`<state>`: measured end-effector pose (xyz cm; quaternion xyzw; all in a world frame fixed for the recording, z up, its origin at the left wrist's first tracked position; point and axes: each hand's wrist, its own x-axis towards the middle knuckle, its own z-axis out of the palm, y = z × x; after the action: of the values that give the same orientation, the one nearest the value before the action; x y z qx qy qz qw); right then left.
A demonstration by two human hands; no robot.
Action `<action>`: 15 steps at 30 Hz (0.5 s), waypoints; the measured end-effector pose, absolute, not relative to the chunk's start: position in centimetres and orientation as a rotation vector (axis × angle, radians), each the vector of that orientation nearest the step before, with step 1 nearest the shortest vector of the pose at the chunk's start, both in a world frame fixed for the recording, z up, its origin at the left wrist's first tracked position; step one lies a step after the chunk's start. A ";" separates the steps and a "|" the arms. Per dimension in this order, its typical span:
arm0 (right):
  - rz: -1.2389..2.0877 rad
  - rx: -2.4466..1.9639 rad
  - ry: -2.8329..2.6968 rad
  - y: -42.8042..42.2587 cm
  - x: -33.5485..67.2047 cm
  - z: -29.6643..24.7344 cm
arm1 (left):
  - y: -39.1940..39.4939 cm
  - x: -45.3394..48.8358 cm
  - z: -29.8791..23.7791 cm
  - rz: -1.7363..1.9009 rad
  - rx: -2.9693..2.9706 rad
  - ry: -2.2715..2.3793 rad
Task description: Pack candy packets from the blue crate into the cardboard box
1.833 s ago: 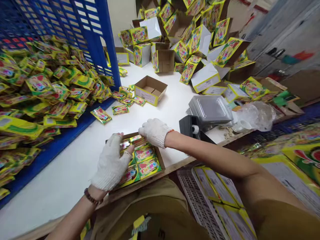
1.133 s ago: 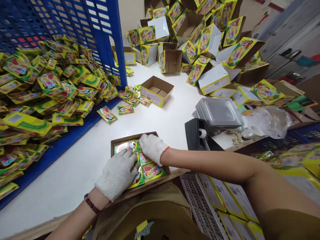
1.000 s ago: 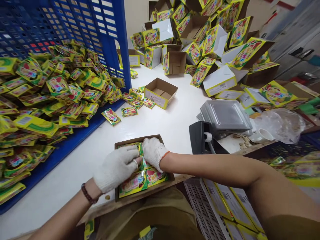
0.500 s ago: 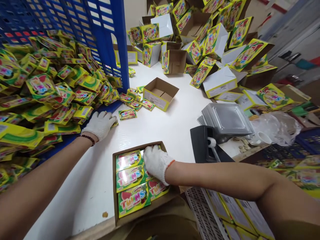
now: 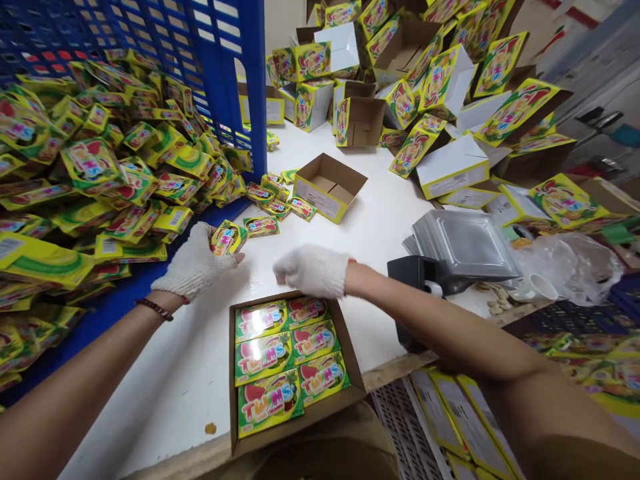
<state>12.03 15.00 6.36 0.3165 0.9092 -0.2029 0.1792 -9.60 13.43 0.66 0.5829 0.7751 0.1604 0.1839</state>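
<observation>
An open cardboard tray (image 5: 233,413) at the table's near edge holds two rows of yellow-green "Twins" packets (image 5: 273,360). My left hand (image 5: 193,268), in a white knit glove, grips one such packet (image 5: 226,239) just above the table, left of the tray. My right hand (image 5: 311,270), also gloved, hovers over the tray's far end with fingers curled and nothing in it. A big heap of the same packets (image 5: 95,180) fills the tipped blue crate (image 5: 220,60) to the left.
An empty open carton (image 5: 329,188) and loose packets (image 5: 273,203) lie mid-table. Many printed empty boxes (image 5: 425,100) are piled at the back. A black tape dispenser (image 5: 415,280), a metal scale pan (image 5: 463,243) and a plastic bag (image 5: 570,263) stand right.
Both hands were pressing packets in the tray. My left hand then reached to the crate and now holds one packet; my right hand has lifted off the tray.
</observation>
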 end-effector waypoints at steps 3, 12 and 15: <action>-0.306 1.046 2.762 20.0 9.1 4.4 | 13.3 -9.9 -0.8 0.296 1.673 2.176; -0.173 1.227 2.505 24.8 4.8 -1.3 | 11.7 -11.2 -3.5 -0.117 1.952 2.279; -0.188 1.208 2.471 23.5 6.7 -1.0 | 11.1 -11.6 -3.6 -0.040 1.915 2.247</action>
<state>6.70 23.49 -1.02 0.4300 0.8798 -0.0669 0.1911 -11.64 11.15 -3.65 0.6456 0.7577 -0.0134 0.0944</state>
